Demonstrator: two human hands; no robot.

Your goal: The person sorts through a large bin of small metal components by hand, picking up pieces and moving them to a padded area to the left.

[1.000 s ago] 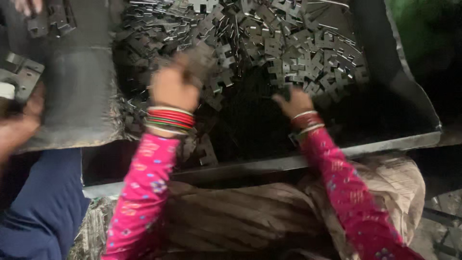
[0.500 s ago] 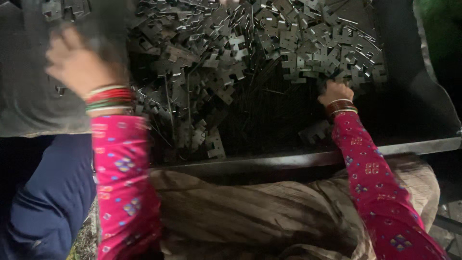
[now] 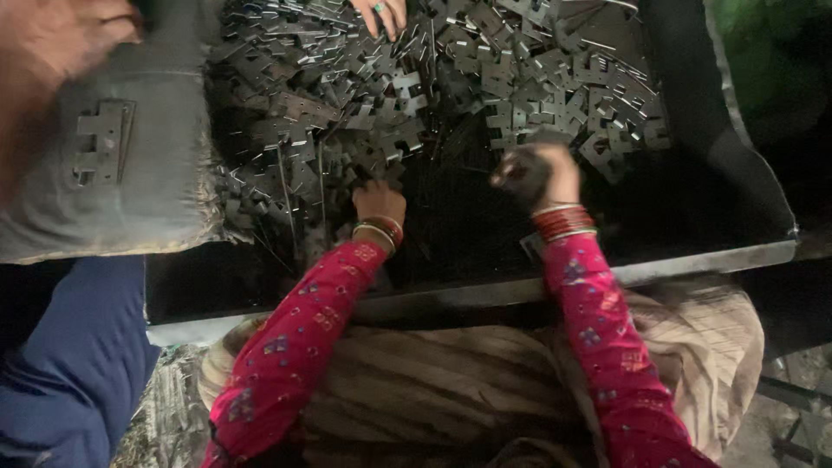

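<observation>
- Where the pile lies thickest, across the far half of the tray (image 3: 693,264), the plates (image 3: 485,78) are small flat grey metal stampings with notched, stepped edges, heaped loose and tangled over one another.
- They look stiff and thin; one alone should be light, but a handful would weigh, and the notches seem likely to hook neighbours so that several lift together.
- Edges of cut metal like this may be sharp, so the safer hold is judged to be a pinch across the flat faces, not a drag along the rim.
- A few thin rods (image 3: 286,199) lie among them on the left and could snag.
- The left hand (image 3: 379,204) rests at the near edge of the pile, fingers curled down into the plates; its grip is hidden, so I cannot tell whether it has closed on any.
- The right hand (image 3: 536,173) is blurred, lifted just over the dark bare part of the tray, fingers bunched together, seemingly around a plate, though the blur leaves that unsure.
- Another person's hand (image 3: 381,13) with a ring reaches into the pile from the far side.
- At left a grey sack (image 3: 130,199) carries one stepped plate (image 3: 102,143); a blurred hand (image 3: 52,43) and a blue sleeve (image 3: 69,364) belong to a third person.
</observation>
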